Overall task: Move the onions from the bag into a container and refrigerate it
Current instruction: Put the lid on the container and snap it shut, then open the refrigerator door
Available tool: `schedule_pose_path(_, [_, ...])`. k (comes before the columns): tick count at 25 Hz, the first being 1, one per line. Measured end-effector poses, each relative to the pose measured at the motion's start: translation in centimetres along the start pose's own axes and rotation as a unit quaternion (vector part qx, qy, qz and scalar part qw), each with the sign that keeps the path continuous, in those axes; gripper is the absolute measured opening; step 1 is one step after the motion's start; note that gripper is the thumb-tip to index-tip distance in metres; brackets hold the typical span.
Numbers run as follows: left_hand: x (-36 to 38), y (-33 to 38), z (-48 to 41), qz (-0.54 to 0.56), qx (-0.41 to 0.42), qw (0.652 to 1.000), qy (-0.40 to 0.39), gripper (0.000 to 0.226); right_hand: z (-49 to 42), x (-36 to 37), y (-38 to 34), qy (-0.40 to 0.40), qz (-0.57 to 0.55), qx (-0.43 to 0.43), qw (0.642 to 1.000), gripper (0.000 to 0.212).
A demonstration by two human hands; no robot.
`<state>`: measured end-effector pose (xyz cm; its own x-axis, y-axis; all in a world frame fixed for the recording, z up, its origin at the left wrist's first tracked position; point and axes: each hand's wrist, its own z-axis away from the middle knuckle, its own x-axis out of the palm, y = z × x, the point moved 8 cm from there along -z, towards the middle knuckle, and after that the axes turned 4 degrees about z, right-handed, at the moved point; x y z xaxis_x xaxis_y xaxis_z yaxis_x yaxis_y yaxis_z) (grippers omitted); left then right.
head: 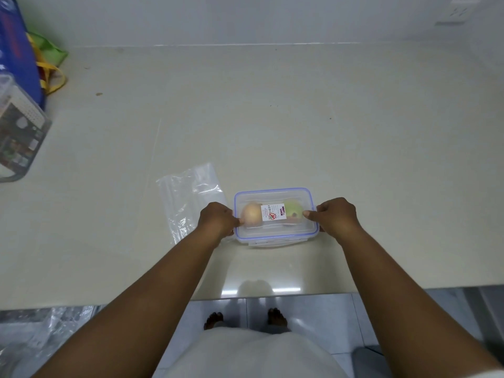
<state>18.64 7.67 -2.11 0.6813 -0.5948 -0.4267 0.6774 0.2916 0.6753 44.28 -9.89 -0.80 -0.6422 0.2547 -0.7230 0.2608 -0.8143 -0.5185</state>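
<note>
A clear plastic container with a blue-rimmed lid and a white label sits on the counter near its front edge. Two onions show through the lid: a pale brown one on the left and a greenish one on the right. My left hand grips the container's left end, thumb on the lid. At the right end my right hand holds on the same way. The empty clear plastic bag lies flat just left of the container, partly under my left wrist.
The beige counter runs back to a white wall. At the far left stand a blue bag, a green and yellow bag and a clear box. Crumpled plastic lies below the counter's front edge; my feet stand on tiled floor.
</note>
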Motion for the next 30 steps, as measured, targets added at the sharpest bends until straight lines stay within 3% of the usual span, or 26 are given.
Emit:
schedule_pose_path(5, [0.2,-0.5,-0.3,0.042,0.003,0.999,-0.005,0.020,-0.8,0.8,0.9,-0.044,-0.105,0.016,0.993,0.034])
schedule_pose_path(12, [0.3,-0.6,0.0,0.065,0.012,0.998,0.023,0.023,-0.7,0.9,0.6,-0.026,-0.096,-0.002,0.995,0.030])
schedule_pose_path(16, [0.5,-0.9,0.1,0.077,0.017,0.997,0.027,0.019,-0.4,1.0,1.0,-0.002,-0.099,-0.015,0.995,0.043])
schedule_pose_path(20, [0.8,-1.4,0.3,0.087,0.025,0.995,0.046,0.021,1.0,1.5,0.6,0.041,-0.080,-0.052,0.995,0.035])
schedule_pose_path(25, [1.2,-1.8,0.7,0.057,0.058,0.995,0.061,0.035,2.3,2.1,0.1,0.094,-0.009,-0.076,0.993,0.038])
schedule_pose_path(30, [1.1,-1.2,1.1,-0.042,0.140,0.988,0.051,0.033,3.7,2.6,0.2,0.101,-0.018,-0.046,0.994,0.036])
